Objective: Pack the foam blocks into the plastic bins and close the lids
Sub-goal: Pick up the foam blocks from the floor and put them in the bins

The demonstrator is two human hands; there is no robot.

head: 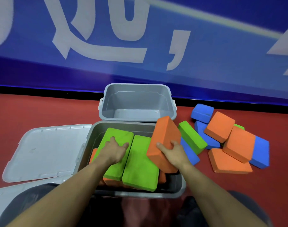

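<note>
Lying flat on the red floor (41, 112) left of the near bin (177, 193), a pale grey lid (46, 149) shows its ribbed plastic rim, and a second lid (2, 197) pokes out nearer the person. Over the near bin, the left hand (114, 150) rests palm down with fingers spread and nearly straight on a green foam block (118, 138), pressing rather than gripping; that block lies tilted at the bin's left side, beside a second green block (138, 163) and above orange ones underneath. At the bin's right edge, the right hand (174, 151) grips a matte orange block (164, 140), thumb on its side face and fingers curled round its short end, the slab held tilted above the rim. Beyond the near bin stands an empty bin (105, 102) of smooth grey plastic with rounded corners and white side latches. Right of the near bin, a loose heap (230, 138) of blue, orange and green rectangular blocks sprawls on the floor, a green one (191, 136) leaning closest to the bin.
</note>
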